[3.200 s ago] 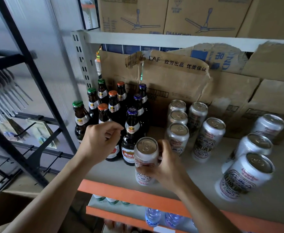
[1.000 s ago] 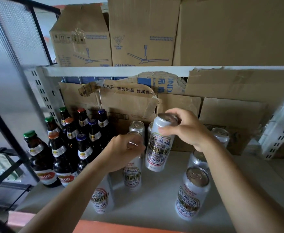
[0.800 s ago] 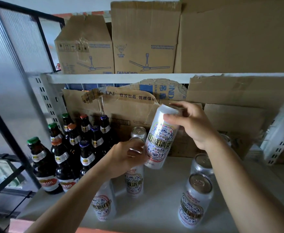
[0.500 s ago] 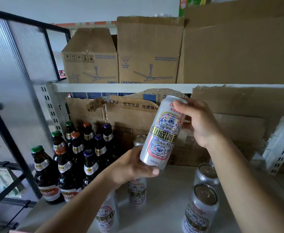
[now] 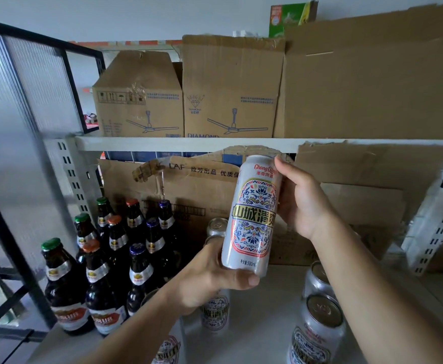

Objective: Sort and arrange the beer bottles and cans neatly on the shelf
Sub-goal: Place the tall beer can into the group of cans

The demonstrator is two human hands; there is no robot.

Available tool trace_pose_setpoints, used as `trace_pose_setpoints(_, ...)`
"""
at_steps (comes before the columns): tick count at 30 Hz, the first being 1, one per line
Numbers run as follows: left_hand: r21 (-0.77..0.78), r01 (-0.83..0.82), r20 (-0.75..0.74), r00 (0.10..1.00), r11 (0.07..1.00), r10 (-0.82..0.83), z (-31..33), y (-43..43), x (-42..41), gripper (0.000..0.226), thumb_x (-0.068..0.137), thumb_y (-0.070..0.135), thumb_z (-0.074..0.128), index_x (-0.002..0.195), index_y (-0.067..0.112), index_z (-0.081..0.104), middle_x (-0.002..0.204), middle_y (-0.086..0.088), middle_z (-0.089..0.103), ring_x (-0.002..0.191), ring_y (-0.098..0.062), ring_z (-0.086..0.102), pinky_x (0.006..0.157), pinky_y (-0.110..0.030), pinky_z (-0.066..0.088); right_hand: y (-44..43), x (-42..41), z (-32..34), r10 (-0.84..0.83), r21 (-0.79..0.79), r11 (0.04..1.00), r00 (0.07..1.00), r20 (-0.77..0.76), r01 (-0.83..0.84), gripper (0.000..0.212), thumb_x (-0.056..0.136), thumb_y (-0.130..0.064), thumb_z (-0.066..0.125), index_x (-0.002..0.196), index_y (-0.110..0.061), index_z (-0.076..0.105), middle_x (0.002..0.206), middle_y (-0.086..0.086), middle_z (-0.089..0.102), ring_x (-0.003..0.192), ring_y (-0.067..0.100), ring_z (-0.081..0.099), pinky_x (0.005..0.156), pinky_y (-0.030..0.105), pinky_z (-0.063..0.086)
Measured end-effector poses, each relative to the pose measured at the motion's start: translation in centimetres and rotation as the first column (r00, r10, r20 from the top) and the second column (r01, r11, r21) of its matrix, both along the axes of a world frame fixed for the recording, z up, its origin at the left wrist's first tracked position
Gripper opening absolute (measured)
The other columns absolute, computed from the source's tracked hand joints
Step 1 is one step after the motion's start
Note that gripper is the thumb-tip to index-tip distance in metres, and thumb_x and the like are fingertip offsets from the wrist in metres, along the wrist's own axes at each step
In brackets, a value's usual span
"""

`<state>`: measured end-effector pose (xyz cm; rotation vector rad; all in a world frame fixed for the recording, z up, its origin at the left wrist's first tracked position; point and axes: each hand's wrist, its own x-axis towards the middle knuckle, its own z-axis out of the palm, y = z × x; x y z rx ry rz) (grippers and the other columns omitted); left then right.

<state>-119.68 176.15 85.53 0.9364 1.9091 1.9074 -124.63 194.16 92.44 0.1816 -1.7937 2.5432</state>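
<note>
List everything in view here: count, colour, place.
held can: one, silver with patterned label, held above the shelf board.
standing cans: at least six, silver, on the board right of the bottles.
bottles: nine, dark brown, green, orange and blue caps, board's left end.
shelf: one, white, slotted uprights.
fan boxes: two, brown, upper level.
plain box: one, brown, upper level, right.
torn cardboard: several pieces, brown, behind bottles and cans.
black frame: one, left of shelf.
left hand: grips the held can's base.
right hand: grips its upper side.
</note>
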Motion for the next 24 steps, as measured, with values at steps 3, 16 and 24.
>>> trace_pose_setpoints(3,-0.015,0.009,-0.004,1.000,1.000,-0.009,0.0,-0.4,-0.3,0.035,0.066,0.024,0.073,0.098,0.012,0.067,0.087,0.000,0.066,0.083,-0.015,0.060,0.078,-0.026,0.047,-0.3,0.0,0.1,-0.011,0.017,1.000,1.000,0.007,0.011,0.059,0.070,-0.046,0.068,0.117,-0.011,0.066,0.114,0.016,0.064,0.106,0.031,0.057,0.102,0.048,0.041)
trace_pose_setpoints(16,-0.150,-0.011,-0.088,0.996,0.989,-0.003,-0.1,-1.2,-1.9,0.040,0.065,0.027,0.078,0.102,0.015,0.068,0.092,0.004,0.071,0.086,-0.011,0.064,0.078,-0.023,0.047,-0.3,0.0,0.8,-0.015,0.405,0.912,0.991,-0.134,0.069,0.034,0.074,-0.050,0.066,0.077,-0.016,0.069,0.065,-0.003,0.070,0.056,0.010,0.064,0.047,0.020,0.047)
trace_pose_setpoints(24,-0.582,-0.320,-0.462,0.886,0.747,0.020,-0.4,-2.5,-3.4,0.090,0.064,0.043,0.087,0.142,0.034,0.042,0.137,0.028,0.042,0.124,0.011,0.038,0.104,-0.008,0.030,1.8,-0.2,-0.5,-0.096,0.515,0.836,0.975,-0.202,0.189,0.029,0.071,-0.033,0.078,0.075,-0.005,0.072,0.067,0.002,0.072,0.061,0.012,0.066,0.060,0.024,0.047)
